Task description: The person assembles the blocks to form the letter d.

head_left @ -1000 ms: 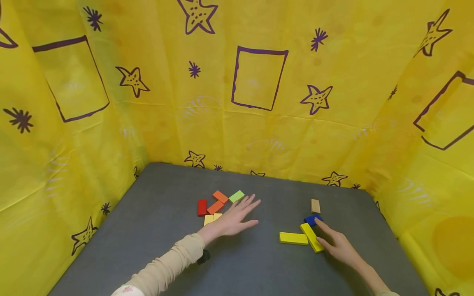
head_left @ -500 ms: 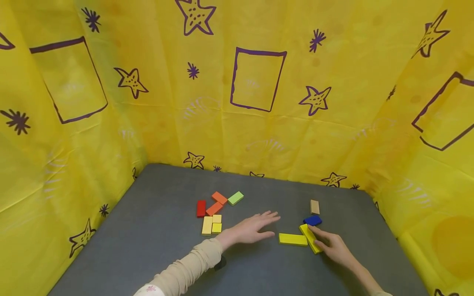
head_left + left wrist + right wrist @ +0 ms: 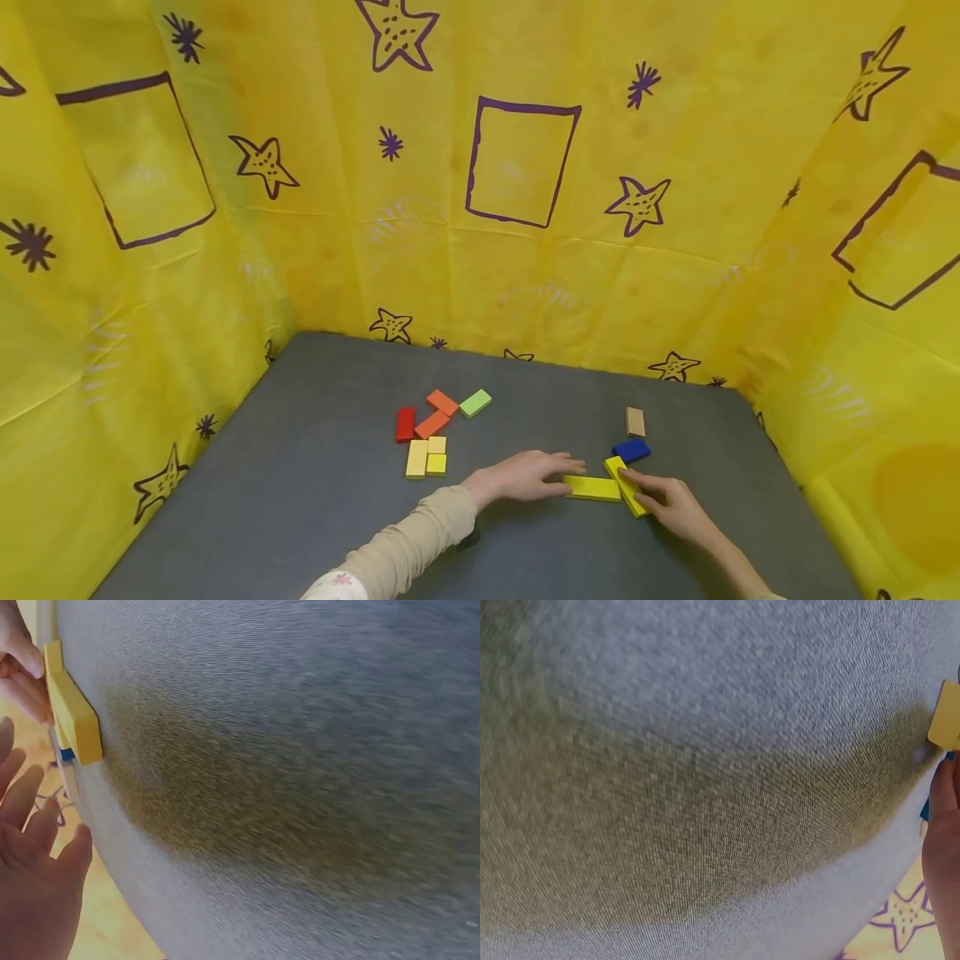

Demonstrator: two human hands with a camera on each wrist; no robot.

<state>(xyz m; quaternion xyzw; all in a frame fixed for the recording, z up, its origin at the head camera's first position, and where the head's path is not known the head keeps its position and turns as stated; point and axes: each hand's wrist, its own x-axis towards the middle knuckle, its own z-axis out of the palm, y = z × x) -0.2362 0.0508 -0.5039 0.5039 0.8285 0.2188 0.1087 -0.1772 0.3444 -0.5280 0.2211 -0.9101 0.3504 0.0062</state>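
Pinching the slanted yellow block (image 3: 627,490) is your right hand (image 3: 678,504), thumb and fingers on its right side. Your left hand (image 3: 528,477) holds nothing; fingers stretched out by the left end of the crosswise yellow block (image 3: 594,489), contact unclear.

Both yellow blocks lie flat on the tabletop (image 3: 555,558), right of centre, the crosswise one's right end touching or just beside the slanted one's side. Blue block (image 3: 632,451) just past the slanted one's far end.

Handling, best guess: light, stiff, painted wood; not fragile, maybe a bit slick on the smooth faces. Take either by its two long sides near the middle; end grips would probably let it swivel.

Axes: slanted block's long axis runs away from you, far end leaning left. Crosswise block's runs nearly left to right, left end pointing at your left hand.
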